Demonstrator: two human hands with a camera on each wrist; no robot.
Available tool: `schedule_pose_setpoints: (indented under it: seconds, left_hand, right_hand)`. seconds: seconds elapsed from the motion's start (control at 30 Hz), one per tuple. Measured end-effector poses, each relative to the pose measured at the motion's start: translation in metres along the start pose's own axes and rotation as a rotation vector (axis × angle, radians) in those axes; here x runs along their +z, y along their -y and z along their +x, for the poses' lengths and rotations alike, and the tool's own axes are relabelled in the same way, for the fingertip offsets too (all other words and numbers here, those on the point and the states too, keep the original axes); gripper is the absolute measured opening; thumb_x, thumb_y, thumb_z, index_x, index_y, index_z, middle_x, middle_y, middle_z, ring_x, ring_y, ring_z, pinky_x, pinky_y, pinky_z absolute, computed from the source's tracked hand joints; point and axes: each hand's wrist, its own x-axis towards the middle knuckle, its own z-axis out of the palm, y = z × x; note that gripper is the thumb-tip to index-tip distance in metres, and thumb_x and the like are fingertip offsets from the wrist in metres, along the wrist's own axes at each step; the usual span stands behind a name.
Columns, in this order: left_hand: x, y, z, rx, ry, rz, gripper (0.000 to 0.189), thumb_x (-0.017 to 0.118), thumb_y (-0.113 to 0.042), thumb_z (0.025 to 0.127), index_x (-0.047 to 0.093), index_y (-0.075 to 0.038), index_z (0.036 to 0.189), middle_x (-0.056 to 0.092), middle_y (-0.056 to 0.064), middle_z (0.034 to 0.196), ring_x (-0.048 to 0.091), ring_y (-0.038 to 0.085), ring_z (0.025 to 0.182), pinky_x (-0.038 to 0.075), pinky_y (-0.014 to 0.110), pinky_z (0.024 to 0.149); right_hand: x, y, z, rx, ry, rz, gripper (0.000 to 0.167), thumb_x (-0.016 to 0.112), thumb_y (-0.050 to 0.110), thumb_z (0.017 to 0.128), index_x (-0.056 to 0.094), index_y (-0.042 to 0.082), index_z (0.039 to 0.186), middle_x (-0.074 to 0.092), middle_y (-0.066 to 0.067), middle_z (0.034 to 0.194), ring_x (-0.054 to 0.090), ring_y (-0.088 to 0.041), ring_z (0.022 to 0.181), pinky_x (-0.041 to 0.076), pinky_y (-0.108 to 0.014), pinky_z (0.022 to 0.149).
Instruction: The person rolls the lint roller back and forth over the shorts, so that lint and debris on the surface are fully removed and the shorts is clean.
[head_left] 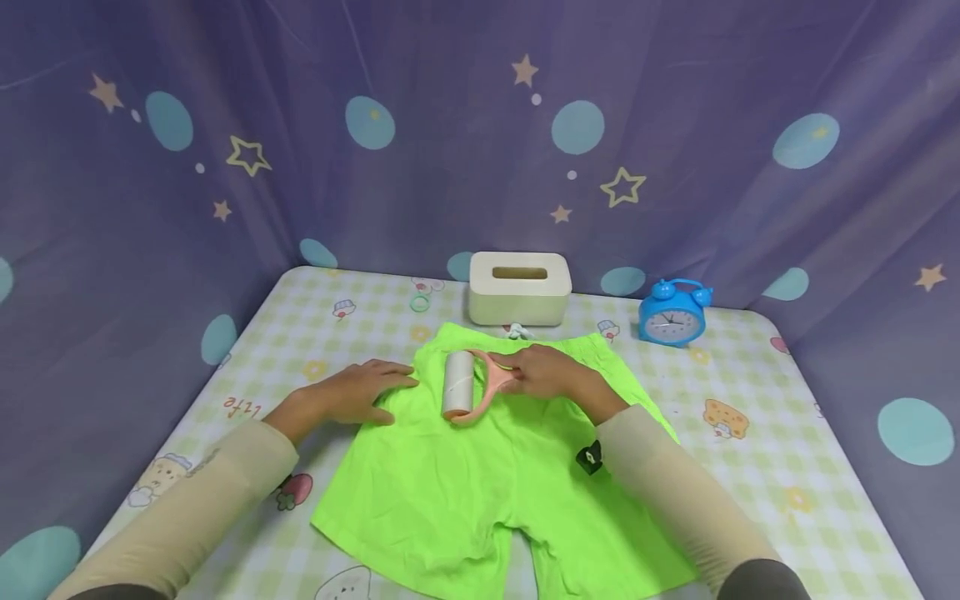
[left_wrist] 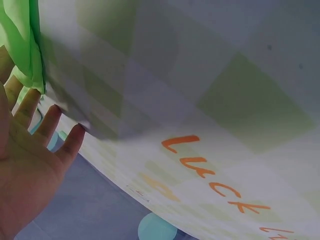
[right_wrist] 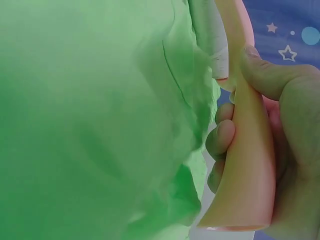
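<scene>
lint roller on green shorts, both hands at the waistband end

spread flat on the checked tablecloth (head_left: 757,367): green shorts (head_left: 480,475), waistband toward the far edge, legs toward the near edge. lying across the upper part of the shorts: lint roller (head_left: 463,385), white paper drum at left, peach handle running right. touching the fabric along the drum.

right hand (head_left: 543,371): fingers and thumb curled round the peach handle, seen close in the right wrist view as a full wrap, thumb on top. left hand (head_left: 358,392): fingers straight and spread, palm down, pressing the left edge of the shorts and the cloth beside it; nothing gripped.

handling, as judged: roller light and rigid, drum free to turn and presumably sticky, so best held by the handle alone, never by the drum. shorts thin, soft and limp, likely to bunch or lift with the sticky drum unless pinned; best held down flat near the waistband or at a side seam.

behind the shorts: white tissue box (head_left: 520,287), just beyond the waistband. to the right, well apart: blue alarm clock (head_left: 672,313). around the table: purple curtain (head_left: 480,125) with stars and dots.
</scene>
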Motion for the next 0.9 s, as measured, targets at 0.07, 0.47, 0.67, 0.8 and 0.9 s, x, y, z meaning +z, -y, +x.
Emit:
schedule_pose_setpoints:
  seconds: [0.07, 0.47, 0.67, 0.8, 0.9]
  left_hand:
    - [-0.001, -0.001, 0.001, 0.001, 0.0, 0.002, 0.066, 0.075, -0.035, 0.093, 0.049, -0.02, 0.153, 0.04, 0.008, 0.162, 0.036, 0.04, 0.148, 0.034, 0.067, 0.113]
    - [-0.007, -0.008, -0.006, 0.022, -0.011, 0.045, 0.064, 0.075, -0.03, 0.093, 0.052, -0.016, 0.15, 0.043, 0.011, 0.159, 0.04, 0.041, 0.145, 0.039, 0.065, 0.11]
    - [-0.007, -0.008, -0.009, 0.019, -0.021, 0.042, 0.064, 0.077, -0.031, 0.092, 0.053, -0.015, 0.15, 0.045, 0.013, 0.158, 0.042, 0.042, 0.144, 0.04, 0.065, 0.109]
    - [-0.004, -0.004, -0.01, 0.017, -0.023, 0.036, 0.065, 0.077, -0.032, 0.092, 0.053, -0.016, 0.15, 0.045, 0.012, 0.158, 0.042, 0.041, 0.144, 0.04, 0.064, 0.109]
    - [-0.004, -0.002, -0.009, 0.018, -0.019, 0.041, 0.065, 0.077, -0.034, 0.092, 0.053, -0.017, 0.15, 0.045, 0.012, 0.158, 0.041, 0.041, 0.144, 0.04, 0.065, 0.109]
  right_hand:
    - [0.001, 0.001, 0.003, 0.006, -0.005, 0.003, 0.065, 0.062, 0.043, 0.101, 0.043, 0.013, 0.155, 0.032, 0.008, 0.06, 0.031, -0.009, 0.058, 0.037, -0.026, 0.066]
    - [-0.001, 0.014, 0.013, 0.03, 0.006, -0.058, 0.063, 0.062, 0.041, 0.101, 0.043, 0.017, 0.157, 0.072, -0.007, 0.092, 0.06, -0.014, 0.078, 0.052, -0.036, 0.082]
    - [-0.005, 0.028, 0.021, 0.069, 0.043, -0.083, 0.063, 0.062, 0.041, 0.101, 0.043, 0.02, 0.157, 0.073, -0.009, 0.122, 0.069, -0.023, 0.105, 0.053, -0.041, 0.094]
    - [-0.008, 0.037, 0.024, 0.095, 0.068, -0.098, 0.063, 0.061, 0.042, 0.101, 0.041, 0.021, 0.158, 0.071, -0.009, 0.126, 0.069, -0.026, 0.108, 0.054, -0.043, 0.096]
    - [-0.01, 0.039, 0.025, 0.11, 0.083, -0.099, 0.064, 0.061, 0.042, 0.102, 0.04, 0.022, 0.158, 0.07, -0.009, 0.128, 0.069, -0.025, 0.106, 0.054, -0.042, 0.095]
